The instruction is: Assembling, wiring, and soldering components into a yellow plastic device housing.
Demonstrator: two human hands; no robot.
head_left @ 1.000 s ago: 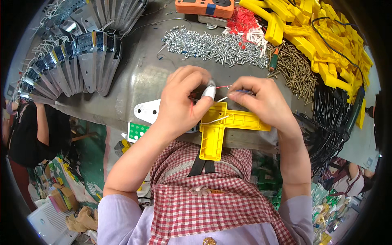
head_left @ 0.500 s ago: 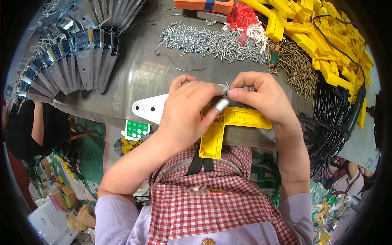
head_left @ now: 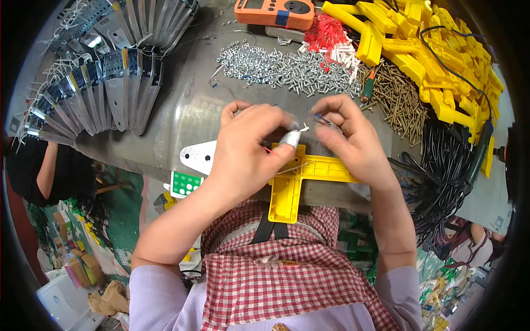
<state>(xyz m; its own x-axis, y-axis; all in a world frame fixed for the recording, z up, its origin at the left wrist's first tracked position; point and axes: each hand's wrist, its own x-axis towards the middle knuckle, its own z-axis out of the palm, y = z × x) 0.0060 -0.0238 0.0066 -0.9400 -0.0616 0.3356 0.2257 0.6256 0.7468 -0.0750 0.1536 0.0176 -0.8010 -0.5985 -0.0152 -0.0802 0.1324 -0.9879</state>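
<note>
Wire [head_left: 304, 128], probably, is poking white-tipped from the tightly pinching left hand [head_left: 248, 137]; the right hand [head_left: 353, 138] is curling round a thin bluish item [head_left: 326, 119]; yellow housing [head_left: 285, 198] is lying beneath, overhanging the table edge [head_left: 327, 193].

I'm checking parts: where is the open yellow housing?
In the head view, right of centre at the table's near edge, the open yellow housing lies beside the left hand.

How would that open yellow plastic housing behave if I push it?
The yellow plastic housing is probably light and stiff, being thin-walled and ribbed. Pushed toward you, it could tip, since one leg juts past the table's edge.
</note>
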